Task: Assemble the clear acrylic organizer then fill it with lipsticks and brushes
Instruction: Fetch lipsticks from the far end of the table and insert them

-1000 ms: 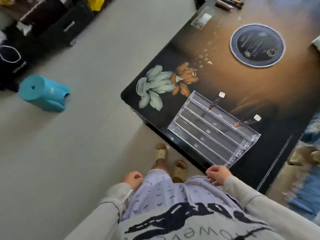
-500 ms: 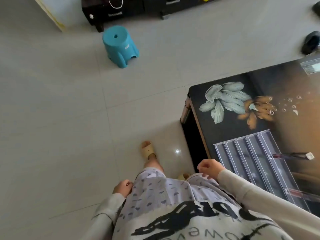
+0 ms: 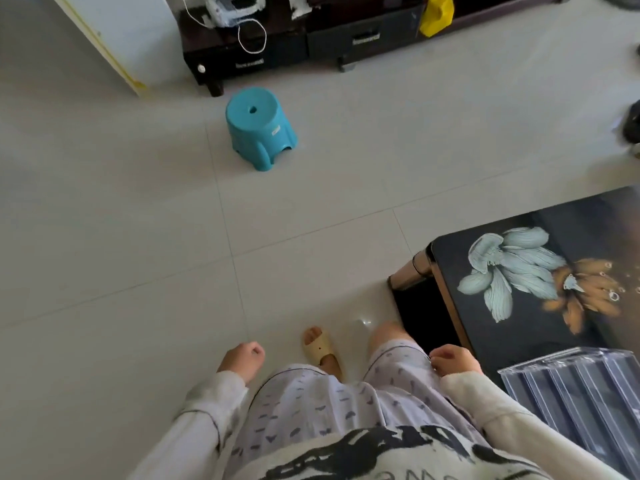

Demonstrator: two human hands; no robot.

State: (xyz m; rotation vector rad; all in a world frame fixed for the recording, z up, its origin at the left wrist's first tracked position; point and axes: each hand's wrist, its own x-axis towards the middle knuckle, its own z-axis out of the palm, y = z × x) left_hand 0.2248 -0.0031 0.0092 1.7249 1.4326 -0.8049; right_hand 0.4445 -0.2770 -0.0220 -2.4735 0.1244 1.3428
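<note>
The clear acrylic organizer (image 3: pixel 581 396), with long parallel slots, lies on the dark table at the lower right, partly cut off by the frame edge. No lipsticks or brushes show now. My right hand (image 3: pixel 452 363) hangs curled at my thigh, just left of the organizer and apart from it, holding nothing. My left hand (image 3: pixel 242 358) hangs curled over the floor at my left side, also holding nothing.
The dark glass table (image 3: pixel 533 237) with a flower print fills the right side; its corner leg (image 3: pixel 410 273) stands near my knee. A teal plastic stool (image 3: pixel 259 126) sits on the tiled floor ahead. A dark low cabinet (image 3: pixel 311 46) lines the far wall.
The view has swung left, away from the table, so most of the organizer and its lipsticks have left the frame. The stool now lies ahead. Both hands stay at my sides.
</note>
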